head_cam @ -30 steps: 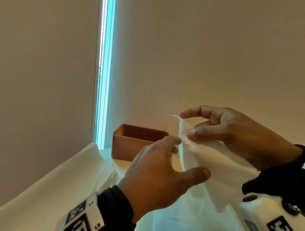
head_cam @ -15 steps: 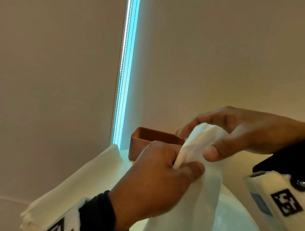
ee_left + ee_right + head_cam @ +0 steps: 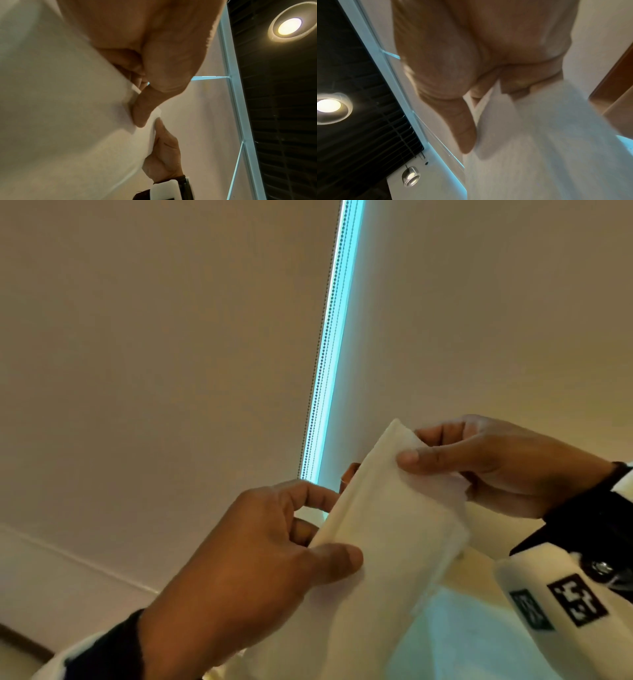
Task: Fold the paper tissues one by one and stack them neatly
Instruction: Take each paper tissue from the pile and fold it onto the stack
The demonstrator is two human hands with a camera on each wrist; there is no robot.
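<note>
— What is held, and where?
— A white, soft paper tissue [image 3: 387, 529], folded into a long band, is held up in the air in front of a beige roller blind [image 3: 154, 354]. Its lower left edge is pinched between the thumb and curled fingers [image 3: 308, 498] of the left hand [image 3: 246, 556].

— And the right hand [image 3: 496, 463]?
— The far upper end of the tissue is gripped by it, thumb pressed on the near face, fingers curled behind.

— Anything else?
— A bright blue strip of light [image 3: 337, 344] is seen between the blinds. A desk cannot be made out.
</note>
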